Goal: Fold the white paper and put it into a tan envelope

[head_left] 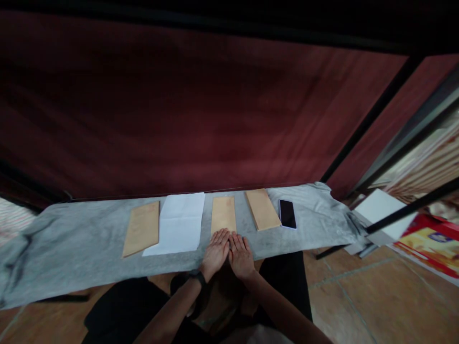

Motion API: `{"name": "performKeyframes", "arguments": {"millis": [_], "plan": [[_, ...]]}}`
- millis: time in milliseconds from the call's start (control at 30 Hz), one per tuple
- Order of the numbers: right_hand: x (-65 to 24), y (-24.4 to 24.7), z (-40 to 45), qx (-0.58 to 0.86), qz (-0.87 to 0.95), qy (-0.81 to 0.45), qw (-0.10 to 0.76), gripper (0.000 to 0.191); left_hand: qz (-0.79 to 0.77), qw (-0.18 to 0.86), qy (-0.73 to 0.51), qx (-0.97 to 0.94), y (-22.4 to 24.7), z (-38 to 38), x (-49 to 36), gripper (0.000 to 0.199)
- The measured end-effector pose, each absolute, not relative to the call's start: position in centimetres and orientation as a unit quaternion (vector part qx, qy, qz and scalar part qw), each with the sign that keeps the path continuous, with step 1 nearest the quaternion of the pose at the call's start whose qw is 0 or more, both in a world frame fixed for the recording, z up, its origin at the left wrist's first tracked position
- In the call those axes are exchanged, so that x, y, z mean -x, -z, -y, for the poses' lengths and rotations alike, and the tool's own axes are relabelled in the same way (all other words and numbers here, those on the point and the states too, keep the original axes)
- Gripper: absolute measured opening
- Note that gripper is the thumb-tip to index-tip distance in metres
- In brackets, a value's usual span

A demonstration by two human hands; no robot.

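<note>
A brown paper envelope (223, 212) with faint red print lies in front of me on the grey cloth. My left hand (215, 249) rests flat on its near end, fingers stretched out. Beside it, my right hand (241, 254) lies flat with its fingers extended, at the same near end. The two hands touch or nearly touch at the thumbs and cover the envelope's near edge. Left of them are sheets of white paper (182, 222). A stack of brown envelopes (263, 209) lies to the right, and another brown envelope or stack (142, 227) lies at the left.
A smartphone (288, 214) with a dark screen lies right of the envelopes. Grey cloth (79, 243) covers the narrow bench, backed by a dark red panel (201, 119). At right stand a black metal bar (416, 203), a white box (382, 210) and a red-and-yellow box (430, 246).
</note>
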State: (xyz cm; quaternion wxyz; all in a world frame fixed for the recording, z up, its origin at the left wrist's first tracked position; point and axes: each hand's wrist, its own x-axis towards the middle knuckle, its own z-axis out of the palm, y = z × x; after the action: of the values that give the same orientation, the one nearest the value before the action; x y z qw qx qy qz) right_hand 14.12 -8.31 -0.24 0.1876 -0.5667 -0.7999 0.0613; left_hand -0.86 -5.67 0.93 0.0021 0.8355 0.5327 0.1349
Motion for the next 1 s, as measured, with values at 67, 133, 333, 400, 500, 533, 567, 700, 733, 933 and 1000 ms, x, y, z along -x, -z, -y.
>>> {"name": "performKeyframes", "arguments": {"millis": [67,133,333,400,500,533,567,700,733,933,1000], "plan": [[-14.1,0.4,8.2,0.563,0.803,-0.067,0.184,0.049,-0.528,0.014,-0.12,-0.84,-0.9,4.2,-0.2,0.051],[-14.1,0.5,8.2,0.565,0.802,-0.069,0.181,0.047,-0.524,0.018,-0.106,-0.845,-1.0,2.1,-1.1,0.053],[-13.9,1.0,8.3,0.57,0.79,-0.046,0.22,0.051,-0.531,0.02,-0.116,-0.839,-2.3,-4.9,-2.6,0.048],[-13.9,1.0,8.3,0.567,0.792,-0.042,0.223,0.053,-0.53,0.019,-0.124,-0.838,-3.0,-6.7,-3.1,0.038],[-14.0,0.9,8.1,0.564,0.797,-0.039,0.212,0.054,-0.529,0.023,-0.132,-0.838,-3.8,-8.4,-3.5,0.04],[-14.1,0.8,8.1,0.563,0.799,-0.038,0.207,0.055,-0.531,0.026,-0.134,-0.837,-4.0,-8.7,-3.6,0.04],[-14.1,0.8,8.0,0.562,0.801,-0.037,0.203,0.056,-0.533,0.029,-0.134,-0.835,-4.1,-9.0,-3.7,0.04],[-14.2,0.9,8.1,0.558,0.804,-0.036,0.202,0.055,-0.547,0.039,-0.127,-0.827,-4.0,-8.8,-3.4,0.035],[-14.3,1.0,8.1,0.556,0.804,-0.036,0.206,0.055,-0.55,0.042,-0.123,-0.825,-3.8,-8.4,-3.2,0.034],[-14.1,1.7,8.2,0.552,0.799,-0.013,0.236,0.052,-0.537,0.059,-0.085,-0.837,-1.1,-4.1,-1.5,0.049],[-14.1,2.0,8.1,0.553,0.797,-0.006,0.242,0.049,-0.52,0.058,-0.087,-0.848,-0.2,-2.0,-0.5,0.053]]}}
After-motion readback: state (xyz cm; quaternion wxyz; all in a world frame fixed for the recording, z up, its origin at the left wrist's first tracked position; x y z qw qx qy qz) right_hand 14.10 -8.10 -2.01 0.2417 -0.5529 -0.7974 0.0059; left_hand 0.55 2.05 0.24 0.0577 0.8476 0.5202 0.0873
